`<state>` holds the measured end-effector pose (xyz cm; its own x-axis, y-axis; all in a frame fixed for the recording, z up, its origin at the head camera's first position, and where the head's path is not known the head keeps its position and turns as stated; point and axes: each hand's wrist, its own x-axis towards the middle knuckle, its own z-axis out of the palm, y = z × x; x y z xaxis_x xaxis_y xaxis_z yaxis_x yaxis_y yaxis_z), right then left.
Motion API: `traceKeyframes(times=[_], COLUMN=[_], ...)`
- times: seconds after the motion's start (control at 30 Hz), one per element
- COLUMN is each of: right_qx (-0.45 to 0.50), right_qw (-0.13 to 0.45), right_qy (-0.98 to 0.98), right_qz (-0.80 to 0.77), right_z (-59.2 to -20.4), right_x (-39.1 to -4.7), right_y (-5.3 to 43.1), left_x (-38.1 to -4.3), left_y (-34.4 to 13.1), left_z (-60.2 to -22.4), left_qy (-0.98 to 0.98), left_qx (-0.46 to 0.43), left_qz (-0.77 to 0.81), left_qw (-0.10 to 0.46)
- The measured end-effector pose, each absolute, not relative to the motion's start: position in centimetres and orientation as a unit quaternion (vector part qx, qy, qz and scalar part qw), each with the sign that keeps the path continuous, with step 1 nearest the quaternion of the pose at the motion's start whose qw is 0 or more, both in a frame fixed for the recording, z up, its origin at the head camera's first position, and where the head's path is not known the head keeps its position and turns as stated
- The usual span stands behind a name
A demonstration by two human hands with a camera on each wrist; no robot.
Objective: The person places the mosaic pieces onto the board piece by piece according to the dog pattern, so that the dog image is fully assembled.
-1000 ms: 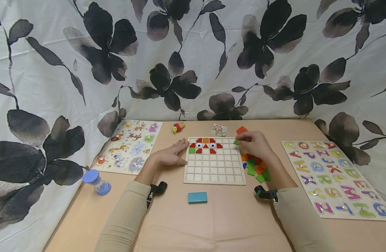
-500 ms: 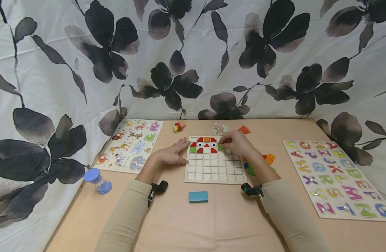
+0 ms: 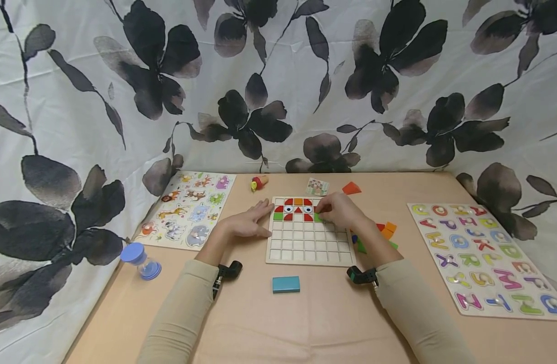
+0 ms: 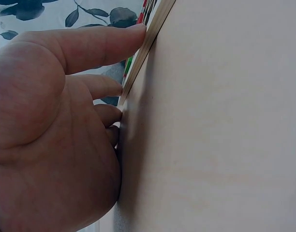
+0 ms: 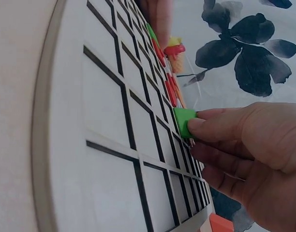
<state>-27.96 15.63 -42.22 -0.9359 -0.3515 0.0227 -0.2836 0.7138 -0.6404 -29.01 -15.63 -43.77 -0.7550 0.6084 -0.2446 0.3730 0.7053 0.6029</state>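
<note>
A white grid board (image 3: 308, 242) lies mid-table, its upper rows bearing red, orange, green and eye-patterned tiles (image 3: 297, 209). At its left edge rests my left hand (image 3: 248, 222), fingers nearly straight, with the thumb against the board's side in the left wrist view. My right hand (image 3: 342, 210) pinches a green square tile (image 5: 185, 122) between thumb and fingers. That tile sits at a cell just right of the red tiles, touching the grid; whether it is fully seated I cannot tell. Under the right forearm, loose coloured tiles (image 3: 389, 230) are partly hidden.
An animal puzzle board (image 3: 187, 212) lies left and a letter puzzle board (image 3: 488, 258) right. Nearer me are a blue sand timer (image 3: 142, 262) and a teal block (image 3: 286, 284). Behind the grid lie an ice-cream-shaped toy (image 3: 259, 182), a picture card (image 3: 317, 186) and an orange-red tile (image 3: 352, 188).
My right hand has moved left from the board's right edge with the green tile, bringing it down beside the red tiles. The left hand has stayed in place.
</note>
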Motion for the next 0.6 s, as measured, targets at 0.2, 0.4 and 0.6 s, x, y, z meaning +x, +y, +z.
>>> traceKeyframes(times=[0.2, 0.4, 0.6], right_qx=[-0.174, -0.167, -0.155], right_qw=[0.054, 0.039, 0.024], right_qy=[0.935, 0.930, 0.914], right_qz=[-0.306, -0.326, -0.373], right_z=[-42.5, -42.1, -39.8], right_x=[-27.8, -27.0, -25.3], right_y=[15.8, 17.1, 21.8], left_x=[-29.0, -29.0, -29.0], left_y=[-15.6, -15.6, -15.7], left_z=[-43.9, -43.9, -43.9], left_qy=[0.896, 0.896, 0.895], left_qx=[0.269, 0.266, 0.268], left_qz=[0.274, 0.275, 0.274], left_qw=[0.223, 0.226, 0.227])
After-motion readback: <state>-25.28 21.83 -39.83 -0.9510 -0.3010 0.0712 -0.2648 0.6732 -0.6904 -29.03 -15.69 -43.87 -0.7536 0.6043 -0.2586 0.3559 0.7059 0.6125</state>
